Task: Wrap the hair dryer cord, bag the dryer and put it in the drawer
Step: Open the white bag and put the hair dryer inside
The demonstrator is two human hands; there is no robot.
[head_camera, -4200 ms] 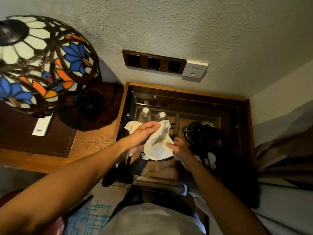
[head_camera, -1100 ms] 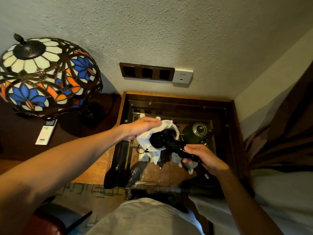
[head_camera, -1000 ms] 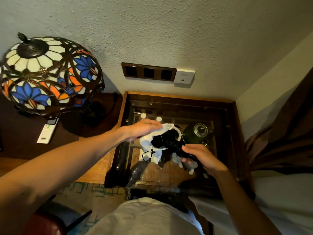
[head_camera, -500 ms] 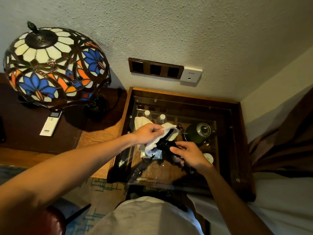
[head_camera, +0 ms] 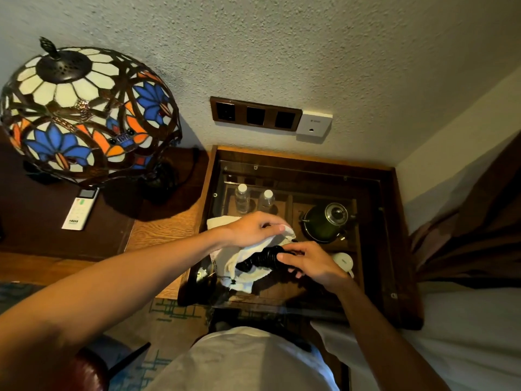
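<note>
The black hair dryer (head_camera: 260, 259), its ribbed cord wound round it, sticks halfway out of a soft white cloth bag (head_camera: 239, 266) held above the near-left part of the glass-topped table (head_camera: 392, 249). The left hand (head_camera: 253, 230) pinches the top edge of the bag, and the right hand (head_camera: 308, 262) has its fingers curled round the dryer's end. Under the glass sit two clear plastic bottles (head_camera: 242, 197) by the far-left corner, a round green kettle (head_camera: 324, 222) with a shiny lid and a white cup (head_camera: 344, 262), and a bumpy coloured-glass lamp (head_camera: 84, 114) stands on the wooden desk (head_camera: 163, 230) beside the table's left edge.
</note>
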